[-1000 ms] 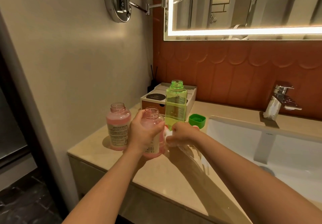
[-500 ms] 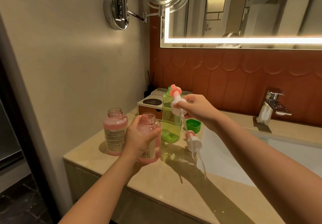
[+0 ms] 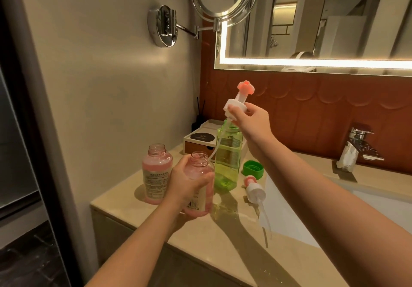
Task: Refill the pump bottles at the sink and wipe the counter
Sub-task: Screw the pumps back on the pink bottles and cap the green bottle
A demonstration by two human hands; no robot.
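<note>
Our left hand (image 3: 189, 186) wraps the near pink bottle (image 3: 200, 169), fingers curled round its body. Our right hand (image 3: 254, 123) pinches the white collar of the pump (image 3: 236, 107), high and to the right of that grip. The dip tube (image 3: 217, 144) slants down from the collar to the bottle's open mouth, just above our left fingers. We judge the step to be refitting the pump. We bring the collar over the mouth so the tube stands upright, feed it straight down, then twist snug while the left grip holds firm. A slanted tube could catch the rim or flick drops onto the counter (image 3: 223, 242).
</note>
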